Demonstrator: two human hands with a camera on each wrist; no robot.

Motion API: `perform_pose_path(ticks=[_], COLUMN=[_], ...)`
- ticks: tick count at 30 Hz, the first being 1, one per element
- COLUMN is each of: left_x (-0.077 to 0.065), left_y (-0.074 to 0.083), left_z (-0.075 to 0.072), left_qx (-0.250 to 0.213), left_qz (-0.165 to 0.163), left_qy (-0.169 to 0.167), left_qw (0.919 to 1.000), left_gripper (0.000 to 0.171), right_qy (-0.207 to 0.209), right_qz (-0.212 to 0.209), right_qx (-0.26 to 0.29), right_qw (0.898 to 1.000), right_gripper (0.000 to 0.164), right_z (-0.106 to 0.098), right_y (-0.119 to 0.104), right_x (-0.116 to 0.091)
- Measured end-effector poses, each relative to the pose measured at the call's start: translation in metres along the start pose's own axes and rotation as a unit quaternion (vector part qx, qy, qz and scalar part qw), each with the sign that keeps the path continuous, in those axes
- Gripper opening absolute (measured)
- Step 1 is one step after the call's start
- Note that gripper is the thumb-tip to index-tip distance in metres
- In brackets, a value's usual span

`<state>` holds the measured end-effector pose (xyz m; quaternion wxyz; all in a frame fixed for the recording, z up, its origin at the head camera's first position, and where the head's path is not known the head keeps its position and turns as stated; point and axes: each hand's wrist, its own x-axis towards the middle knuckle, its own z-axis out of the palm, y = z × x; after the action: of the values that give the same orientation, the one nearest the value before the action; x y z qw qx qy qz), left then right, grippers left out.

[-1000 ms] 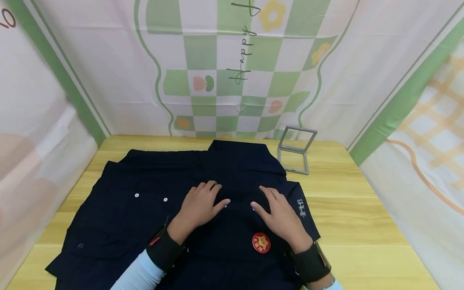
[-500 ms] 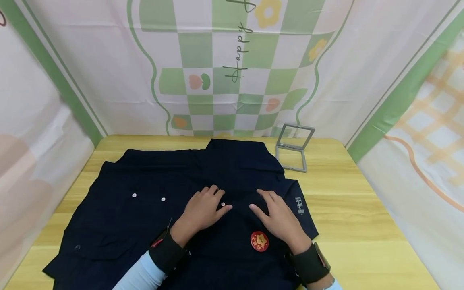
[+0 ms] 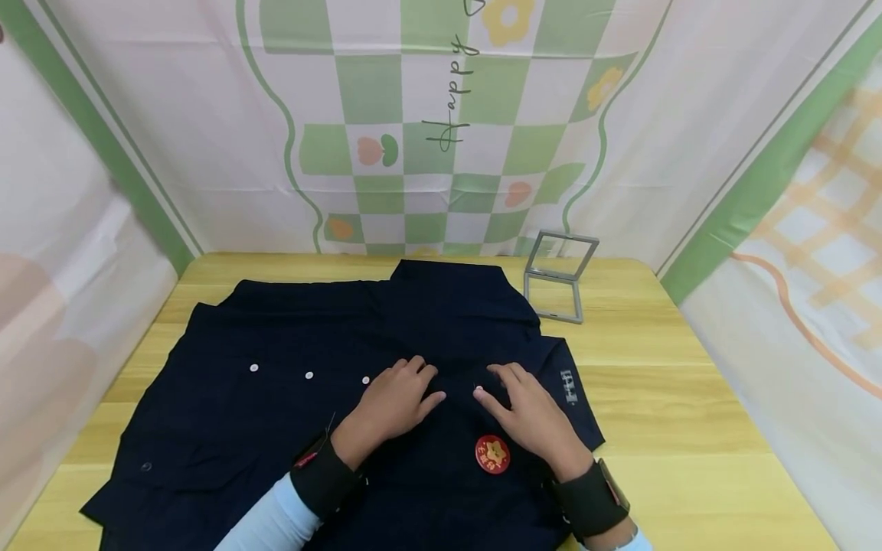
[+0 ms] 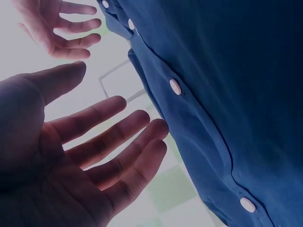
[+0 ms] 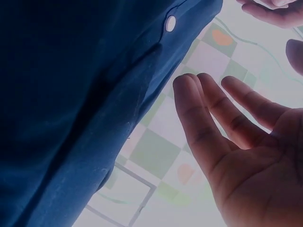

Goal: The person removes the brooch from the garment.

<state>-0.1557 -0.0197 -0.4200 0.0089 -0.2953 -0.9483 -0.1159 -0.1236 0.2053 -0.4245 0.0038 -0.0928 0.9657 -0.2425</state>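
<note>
A dark navy shirt (image 3: 303, 436) lies spread on the table, with a row of white buttons (image 3: 308, 375) running across it. My left hand (image 3: 393, 402) is over the middle of the shirt, palm down, beside one white button. To its right, my right hand (image 3: 530, 413) is over the shirt, its thumb near another button. Both wrist views show relaxed, slightly bent fingers (image 4: 137, 165) close to the cloth and holding nothing. Below the right hand is a round red badge (image 3: 492, 454) with a yellow star. Whether the fingertips touch the cloth, I cannot tell.
The wooden table (image 3: 689, 428) shows bare wood to the right of the shirt. A grey hinged frame (image 3: 554, 277) stands tilted behind the shirt's right side. Printed cloth (image 3: 372, 76) hangs at the back and both sides.
My left hand has shifted slightly right and nearer me, uncovering one button to its left and hiding the one by its thumb. The right hand stays nearly still. The head view shifts slightly.
</note>
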Motion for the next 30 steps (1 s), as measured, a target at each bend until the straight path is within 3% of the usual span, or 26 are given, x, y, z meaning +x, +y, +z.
perform_pose_path(ticks=[6,16,25,30], left_x=[0.001,0.005,0.009,0.008], left_y=[0.004,0.011,0.016,0.017], left_z=[0.003,0.004,0.006,0.008], left_qx=[-0.02,-0.049,-0.062,-0.061], left_qz=[0.009,0.062,0.088,0.098], left_qy=[-0.02,-0.013,-0.031,-0.022], left_qw=[0.9996,0.9968,0.9937,0.9931], left_gripper=[0.041,0.028,0.024,0.021], right_qy=[-0.01,-0.013,-0.028,-0.036], right_qz=[0.001,-0.017,-0.026,-0.042], right_qx=[0.011,0.014,0.023,0.015], right_qw=[1.0,1.0,0.999,0.998], right_gripper=[0.054,0.045,0.041,0.039], right_z=[0.003,0.003,0.002,0.001], right_y=[0.001,0.003,0.004,0.004], right_x=[-0.001,-0.002,-0.003,-0.004])
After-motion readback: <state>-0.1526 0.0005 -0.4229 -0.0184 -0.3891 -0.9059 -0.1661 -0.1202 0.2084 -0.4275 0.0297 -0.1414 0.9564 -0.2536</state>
